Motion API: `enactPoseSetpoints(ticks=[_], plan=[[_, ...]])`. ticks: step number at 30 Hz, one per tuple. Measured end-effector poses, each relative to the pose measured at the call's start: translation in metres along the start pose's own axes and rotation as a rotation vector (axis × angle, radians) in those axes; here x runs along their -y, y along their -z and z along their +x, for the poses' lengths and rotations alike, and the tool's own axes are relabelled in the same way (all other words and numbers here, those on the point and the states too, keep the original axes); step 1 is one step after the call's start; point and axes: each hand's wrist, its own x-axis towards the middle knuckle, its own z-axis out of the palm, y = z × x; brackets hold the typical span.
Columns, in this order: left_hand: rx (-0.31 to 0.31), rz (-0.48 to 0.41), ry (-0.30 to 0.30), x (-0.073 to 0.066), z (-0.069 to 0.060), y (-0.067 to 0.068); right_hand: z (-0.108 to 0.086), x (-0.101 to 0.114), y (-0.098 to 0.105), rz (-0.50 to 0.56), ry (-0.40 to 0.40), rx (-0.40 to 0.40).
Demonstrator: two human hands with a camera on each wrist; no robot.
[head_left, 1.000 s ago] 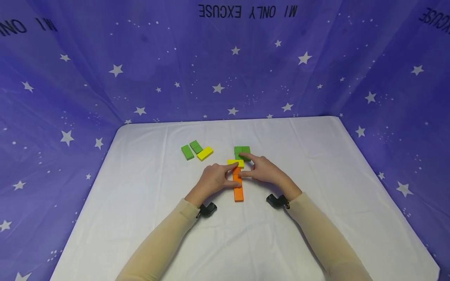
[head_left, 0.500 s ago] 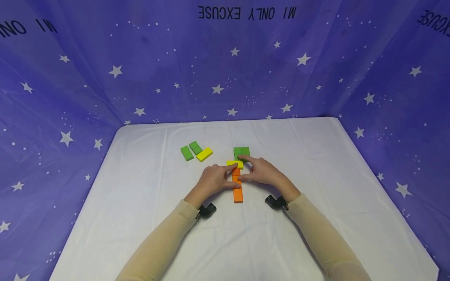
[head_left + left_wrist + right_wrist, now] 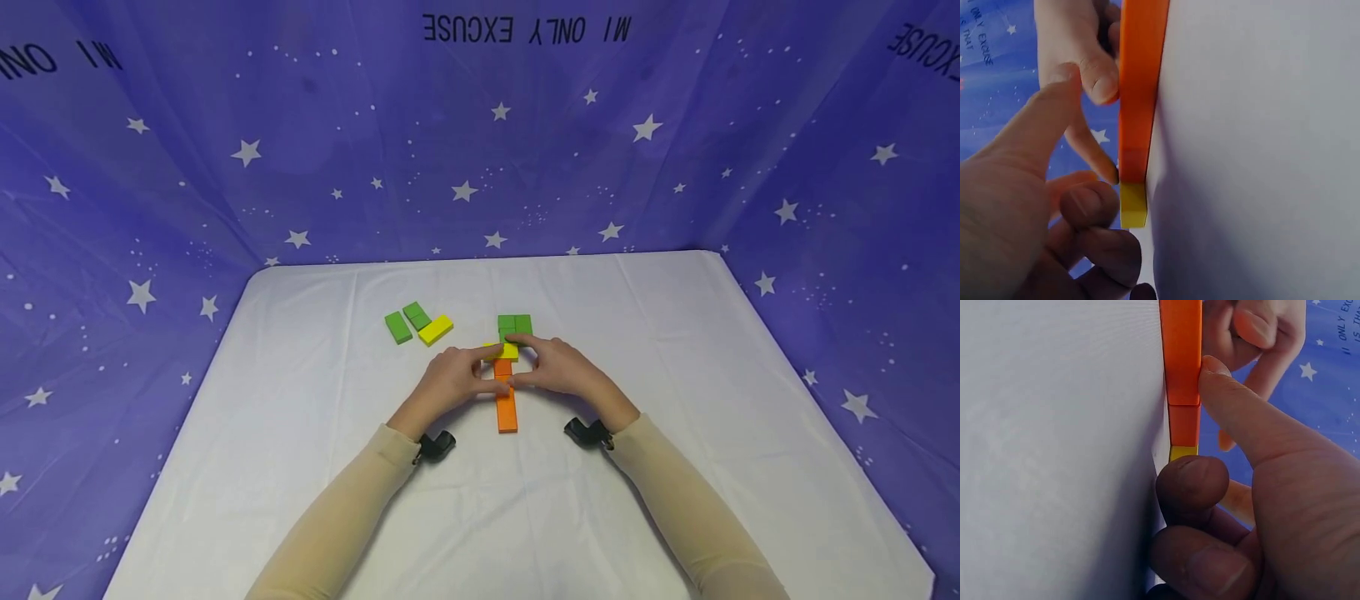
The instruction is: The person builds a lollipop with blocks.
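On the L part of the table (image 3: 525, 517), which has a white cloth, I see first a green block (image 3: 398, 327) lying flat. Just beside it, to the R, are a small green pair (image 3: 417, 316), end to end, and then a slanted yellow block (image 3: 436, 330), v. close to this pair; if they touch, I cannot tell.

Next comes the L sleeve (image 3: 337, 508), beige, w/ a small black device (image 3: 437, 447) near the cuff, and the L hand (image 3: 450, 377). Its thumb & index finger are spread apart: the index reaches over the yellow crosspiece (image 3: 510, 352), the thumb over the orange row (image 3: 507, 417). Fr. the L wrist view, this thumb is above the row, apart fr. it. Whether the index presses, I cannot tell.

The orange row lies flat betw. the hands, its near end toward the person. The crosspiece touches its far end. Behind it, a little to the R, is the green group (image 3: 522, 323), pieces side by side.

Then comes the R hand (image 3: 562, 367), thumb & index also spread: the thumb touches the row's upper edge, the index reaches over the green group; contact there is not clear. The R sleeve (image 3: 690, 500) is beige too. A purple curtain (image 3: 405, 125) w/ white stars stands behind the table.
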Motion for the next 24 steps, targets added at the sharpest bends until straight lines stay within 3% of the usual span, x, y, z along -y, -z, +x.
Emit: enactPoseSetpoints(ticks=[6,15,20,24], plan=[[-0.064,-0.126,0.06,0.007,0.001,0.012,0.0,0.002,0.0,0.007,-0.008,0.013],[-0.266,-0.251,0.123,0.027,0.001,0.033,0.0,0.005,0.001,0.0,-0.022,0.008],[-0.376,-0.255,0.182,0.042,0.002,0.037,0.0,0.004,0.001,0.001,-0.03,0.015],[-0.409,-0.257,0.245,0.053,0.003,0.038,-0.001,0.004,0.001,0.004,-0.035,0.017]])
